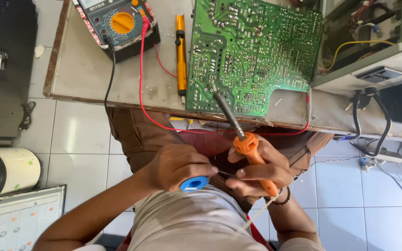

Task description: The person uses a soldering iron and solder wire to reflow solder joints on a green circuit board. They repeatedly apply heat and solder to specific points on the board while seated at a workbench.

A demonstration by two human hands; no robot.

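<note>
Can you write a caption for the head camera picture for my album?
Right hand holds orange-handled soldering iron over green circuit board; left hand holds blue solder spool.

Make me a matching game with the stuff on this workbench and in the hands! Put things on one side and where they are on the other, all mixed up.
Things:
1. soldering iron
2. blue spool
3. circuit board
4. multimeter

Places:
A. at the table's far left corner, with a red and a black lead plugged in
B. gripped in the right hand, tip on the board
C. flat on the table, green side up
D. held in the left hand

Pairs: 1-B, 2-D, 3-C, 4-A
</note>
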